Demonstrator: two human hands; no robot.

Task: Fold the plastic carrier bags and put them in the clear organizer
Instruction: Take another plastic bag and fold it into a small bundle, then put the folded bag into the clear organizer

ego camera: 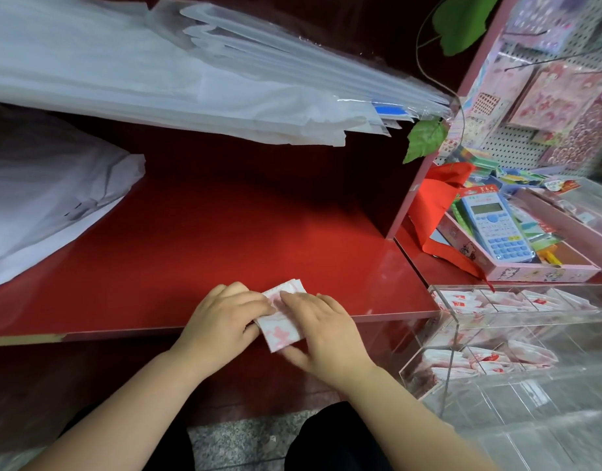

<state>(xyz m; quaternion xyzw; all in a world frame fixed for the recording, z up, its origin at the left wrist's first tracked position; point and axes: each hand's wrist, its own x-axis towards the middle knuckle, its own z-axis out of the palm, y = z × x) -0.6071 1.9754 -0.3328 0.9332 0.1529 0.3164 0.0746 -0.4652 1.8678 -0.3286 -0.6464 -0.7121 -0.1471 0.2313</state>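
Several white bags: are lying heaped at the far left of the red shelf; a few dark marks are showing on one, too faint to read
Stack of clear bags: is spreading flat across the level above, with a blue strip peeking out at its right end
Left hand: is bending its fingers close together over the left edge of the folded bag, with the thumb tip tucking in under that edge, so the hand is pinching it
Folded bag: is sitting at the shelf's front edge between both hands, its near corner overhanging; it is white with a pale pink print, and no lettering is showing clearly
Right hand: is laying nearly straight fingers side by side on top of the bag, pressing it flat; the thumb is spreading away toward the near corner, blurred
Clear organizer: is standing just right of the shelf, its compartments holding folded bags bearing red marks too small to read
Calculator: is resting in a pink box behind the organizer, under a red header card whose characters are not legible
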